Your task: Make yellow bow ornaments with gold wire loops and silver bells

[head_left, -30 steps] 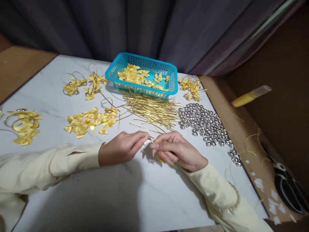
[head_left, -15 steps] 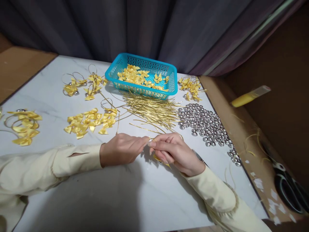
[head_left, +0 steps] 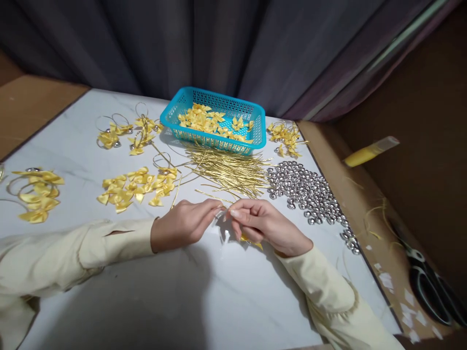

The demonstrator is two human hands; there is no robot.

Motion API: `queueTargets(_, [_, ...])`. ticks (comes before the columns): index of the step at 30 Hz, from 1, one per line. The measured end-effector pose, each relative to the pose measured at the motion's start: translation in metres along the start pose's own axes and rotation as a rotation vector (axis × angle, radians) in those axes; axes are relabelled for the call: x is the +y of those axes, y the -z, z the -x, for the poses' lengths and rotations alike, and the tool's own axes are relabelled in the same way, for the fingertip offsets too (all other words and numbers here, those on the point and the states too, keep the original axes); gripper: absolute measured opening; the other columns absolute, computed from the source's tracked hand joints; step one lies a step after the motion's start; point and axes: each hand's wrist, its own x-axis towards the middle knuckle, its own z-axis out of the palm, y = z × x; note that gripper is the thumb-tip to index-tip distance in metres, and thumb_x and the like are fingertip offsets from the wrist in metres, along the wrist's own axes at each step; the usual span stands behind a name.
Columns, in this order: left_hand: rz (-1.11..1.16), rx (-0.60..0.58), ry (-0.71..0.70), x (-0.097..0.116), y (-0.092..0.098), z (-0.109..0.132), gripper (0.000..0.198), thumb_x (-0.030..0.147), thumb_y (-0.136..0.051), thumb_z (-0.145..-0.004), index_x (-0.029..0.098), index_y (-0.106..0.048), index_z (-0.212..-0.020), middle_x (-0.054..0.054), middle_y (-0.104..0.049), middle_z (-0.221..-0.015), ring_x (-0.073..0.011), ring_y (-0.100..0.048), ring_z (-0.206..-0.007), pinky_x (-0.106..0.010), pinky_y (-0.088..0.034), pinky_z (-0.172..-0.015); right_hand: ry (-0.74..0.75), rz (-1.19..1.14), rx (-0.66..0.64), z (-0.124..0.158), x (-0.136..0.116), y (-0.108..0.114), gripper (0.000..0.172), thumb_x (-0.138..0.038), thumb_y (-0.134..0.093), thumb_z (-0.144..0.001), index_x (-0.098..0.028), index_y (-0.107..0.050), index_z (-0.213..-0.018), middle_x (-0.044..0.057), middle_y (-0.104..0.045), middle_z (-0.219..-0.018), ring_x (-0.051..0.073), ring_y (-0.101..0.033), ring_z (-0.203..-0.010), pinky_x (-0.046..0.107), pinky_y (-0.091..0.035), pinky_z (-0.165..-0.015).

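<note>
My left hand (head_left: 188,222) and my right hand (head_left: 270,224) meet over the white table, fingertips almost touching. Both are closed in a pinch on a thin gold cord (head_left: 224,208), mostly hidden by the fingers. Below my right fingers part of a yellow ribbon bow (head_left: 253,241) shows; whether it hangs from the cord I cannot tell. Just beyond the hands lies a pile of loose gold cords (head_left: 229,170). Nearest my left hand are several loose yellow bows (head_left: 136,187). To the right of my right hand spreads a heap of shiny silver bells or beads (head_left: 306,189).
A blue basket (head_left: 260,124) of yellow bows stands at the back. Looped bows with silver pieces lie at the back left (head_left: 109,138), far left (head_left: 38,194) and back right (head_left: 286,136). Scissors (head_left: 428,287), paper scraps and a yellow tube (head_left: 368,153) are on the right.
My fingertips have shifted slightly, with my right hand a little farther right and up from the bow. The whole view has tilted slightly.
</note>
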Motion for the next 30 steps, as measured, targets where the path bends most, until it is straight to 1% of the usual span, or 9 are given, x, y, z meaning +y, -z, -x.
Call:
queueTargets(7, [0.191, -0.085, 0.045, 0.004, 0.006, -0.002, 0.024, 0.019, -0.03, -0.094, 0.015, -0.053, -0.096, 0.0, -0.066, -0.07, -0.0108, -0.061, -0.051, -0.02, -0.044, -0.05, 0.064, -0.029, 0.099, -0.001, -0.001, 0.006, 0.014, -0.025, -0.057, -0.083, -0.013, -0.06, -0.076, -0.005, -0.056, -0.052, 0.001, -0.027, -0.032, 0.016, -0.022, -0.035])
queueTargets(13, [0.298, -0.074, 0.074, 0.003, 0.011, -0.003, 0.024, 0.018, -0.031, -0.094, 0.016, -0.054, -0.097, -0.001, -0.068, -0.076, -0.0097, -0.061, -0.055, -0.018, -0.046, -0.055, 0.083, -0.046, 0.186, 0.002, -0.007, 0.016, 0.014, -0.025, -0.059, -0.08, -0.013, -0.059, -0.073, -0.005, -0.055, -0.05, 0.0, -0.022, -0.031, 0.016, -0.017, -0.033])
queueTargets(17, [0.357, -0.036, 0.139, 0.0, 0.01, -0.003, 0.022, 0.019, -0.033, -0.094, 0.015, -0.055, -0.095, -0.003, -0.068, -0.083, -0.0102, -0.063, -0.062, -0.018, -0.046, -0.057, 0.188, -0.137, 0.213, 0.006, -0.016, 0.025, 0.01, -0.022, -0.058, -0.08, -0.013, -0.06, -0.076, -0.004, -0.057, -0.05, -0.001, -0.018, -0.03, 0.016, -0.013, -0.032])
queueTargets(20, [0.339, -0.023, 0.23, -0.005, 0.007, -0.006, 0.021, 0.019, -0.035, -0.093, 0.014, -0.055, -0.095, -0.004, -0.068, -0.083, -0.0112, -0.064, -0.067, -0.018, -0.046, -0.059, 0.255, -0.179, 0.232, 0.009, -0.022, 0.028, 0.007, -0.021, -0.057, -0.079, -0.015, -0.059, -0.078, -0.005, -0.057, -0.052, -0.001, -0.017, -0.03, 0.015, -0.013, -0.031])
queueTargets(22, [0.255, -0.035, 0.251, -0.013, 0.01, -0.013, 0.022, 0.022, -0.036, -0.093, 0.015, -0.057, -0.094, -0.004, -0.068, -0.082, -0.0128, -0.064, -0.068, -0.02, -0.045, -0.06, 0.285, -0.182, 0.245, 0.011, -0.024, 0.027, 0.007, -0.022, -0.057, -0.08, -0.015, -0.059, -0.08, -0.005, -0.057, -0.053, 0.0, -0.017, -0.03, 0.014, -0.014, -0.031])
queueTargets(24, [0.144, -0.025, 0.24, -0.024, 0.024, -0.022, 0.023, 0.025, -0.038, -0.092, 0.015, -0.058, -0.092, -0.003, -0.068, -0.077, -0.0137, -0.062, -0.064, -0.022, -0.043, -0.059, 0.31, -0.183, 0.249, 0.011, -0.025, 0.025, 0.008, -0.023, -0.057, -0.08, -0.016, -0.06, -0.081, -0.005, -0.057, -0.053, 0.0, -0.019, -0.03, 0.014, -0.017, -0.031])
queueTargets(25, [0.097, 0.019, 0.257, -0.03, 0.035, -0.027, 0.024, 0.027, -0.038, -0.092, 0.015, -0.059, -0.092, -0.003, -0.067, -0.076, -0.0135, -0.061, -0.063, -0.022, -0.042, -0.058, 0.317, -0.183, 0.246, 0.012, -0.025, 0.024, 0.008, -0.023, -0.057, -0.081, -0.015, -0.06, -0.081, -0.004, -0.058, -0.054, 0.0, -0.021, -0.031, 0.014, -0.018, -0.031])
queueTargets(28, [-0.021, 0.14, 0.347, -0.052, 0.085, -0.036, 0.031, 0.035, -0.039, -0.09, 0.016, -0.062, -0.087, 0.003, -0.059, -0.062, -0.0086, -0.051, -0.054, -0.019, -0.037, -0.055, 0.328, -0.183, 0.224, 0.012, -0.025, 0.022, 0.009, -0.023, -0.058, -0.081, -0.015, -0.061, -0.083, -0.003, -0.06, -0.057, 0.001, -0.026, -0.032, 0.014, -0.021, -0.033])
queueTargets(30, [-0.088, 0.089, 0.528, -0.067, 0.124, -0.031, 0.042, 0.04, -0.029, -0.091, 0.013, -0.062, -0.091, 0.004, -0.056, -0.064, -0.0061, -0.048, -0.056, -0.017, -0.036, -0.059, 0.336, -0.187, 0.207, 0.013, -0.025, 0.02, 0.009, -0.023, -0.058, -0.082, -0.015, -0.062, -0.084, -0.003, -0.06, -0.057, 0.0, -0.022, -0.032, 0.014, -0.02, -0.034])
